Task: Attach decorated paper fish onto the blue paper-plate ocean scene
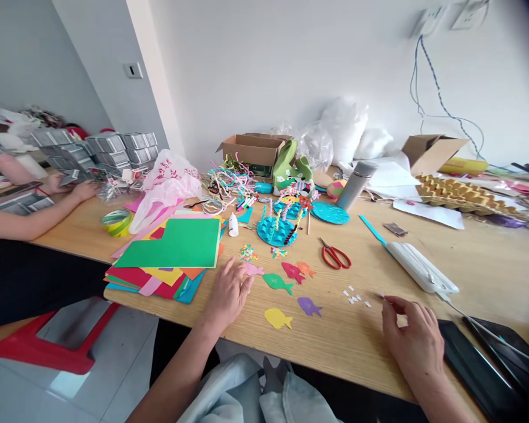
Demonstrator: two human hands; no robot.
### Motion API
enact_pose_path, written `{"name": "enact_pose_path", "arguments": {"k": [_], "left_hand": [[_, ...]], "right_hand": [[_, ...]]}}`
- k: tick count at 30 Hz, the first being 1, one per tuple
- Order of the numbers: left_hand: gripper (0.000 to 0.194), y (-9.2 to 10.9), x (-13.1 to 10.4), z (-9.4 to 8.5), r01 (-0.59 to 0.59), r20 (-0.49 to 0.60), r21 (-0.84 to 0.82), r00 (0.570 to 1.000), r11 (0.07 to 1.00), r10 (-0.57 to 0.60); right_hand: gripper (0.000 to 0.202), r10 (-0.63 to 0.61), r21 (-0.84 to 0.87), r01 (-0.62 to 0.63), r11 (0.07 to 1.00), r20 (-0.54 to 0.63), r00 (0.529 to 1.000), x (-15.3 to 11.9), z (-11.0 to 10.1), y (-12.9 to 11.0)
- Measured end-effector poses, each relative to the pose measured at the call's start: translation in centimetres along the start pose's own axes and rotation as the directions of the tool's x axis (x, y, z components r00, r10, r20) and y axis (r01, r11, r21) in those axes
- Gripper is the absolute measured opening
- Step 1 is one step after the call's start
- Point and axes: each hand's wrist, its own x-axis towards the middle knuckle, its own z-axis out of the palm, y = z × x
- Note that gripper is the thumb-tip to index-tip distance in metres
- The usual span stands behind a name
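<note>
My left hand (pixel 229 292) rests on the table, fingers loosely apart, beside a pink paper fish (pixel 253 269). Near it lie fish cutouts in green (pixel 277 282), red (pixel 292 272), orange (pixel 306 269), purple (pixel 309 306) and yellow (pixel 277 318). At the right, my right hand (pixel 417 335) pinches thumb and forefinger together; a tiny pale bit shows at the fingertips, too small to name. Just left of that hand, several small white paper pieces (pixel 367 304) are scattered. Beyond the fish are small piles of colourful confetti (pixel 247 252) and red-handled scissors (pixel 329 251).
Coloured paper sheets (pixel 194 241) are stacked at left, near a small white bottle (pixel 233 225). A blue craft base (pixel 264 230) holds twisted stems. A white power strip (pixel 418 267) and black phone (pixel 476 364) lie right. Another person's hands (pixel 84 190) work far left.
</note>
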Motion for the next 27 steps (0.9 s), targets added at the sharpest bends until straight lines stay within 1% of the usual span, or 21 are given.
{"name": "enact_pose_path", "arguments": {"k": [3,7,11,15,18,21,24,27], "left_hand": [[0.034,0.2,0.2,-0.3,-0.024,0.001,-0.003,1.000,1.000,0.024],[0.034,0.3,0.3,-0.4,-0.066,-0.043,0.006,0.997,0.998,0.066],[0.035,0.5,0.3,-0.7,-0.072,-0.041,0.034,0.996,0.997,0.074],[0.034,0.4,0.2,-0.7,-0.098,-0.046,0.022,0.994,0.995,0.099],[0.033,0.1,0.1,-0.4,-0.061,-0.076,0.004,0.995,0.998,0.061],[0.033,-0.1,0.0,-0.3,-0.013,-0.139,-0.041,0.990,0.999,0.007],[0.036,-0.4,0.1,-0.5,0.047,-0.230,-0.125,0.970,0.991,-0.075],[0.040,-0.7,0.2,-0.7,0.121,-0.289,-0.193,0.941,0.974,-0.174]], "right_hand": [[0.016,-0.019,0.000,0.019,1.000,-0.013,1.000,0.0,0.1,0.2],[0.016,-0.012,0.008,0.012,1.000,-0.007,1.000,-0.1,0.1,0.2],[0.016,-0.018,0.007,0.018,1.000,-0.001,1.000,-0.1,0.1,0.3],[0.016,-0.017,0.018,0.017,1.000,-0.002,1.000,0.0,0.1,0.3],[0.016,-0.011,0.029,0.012,1.000,-0.010,1.000,0.0,0.2,0.2],[0.016,0.001,0.032,-0.001,0.999,0.010,1.000,0.0,0.2,0.1],[0.016,0.017,0.038,-0.018,0.999,0.024,1.000,0.0,0.1,0.1],[0.017,0.026,0.041,-0.026,0.999,0.019,0.999,0.1,0.0,0.0]]}}
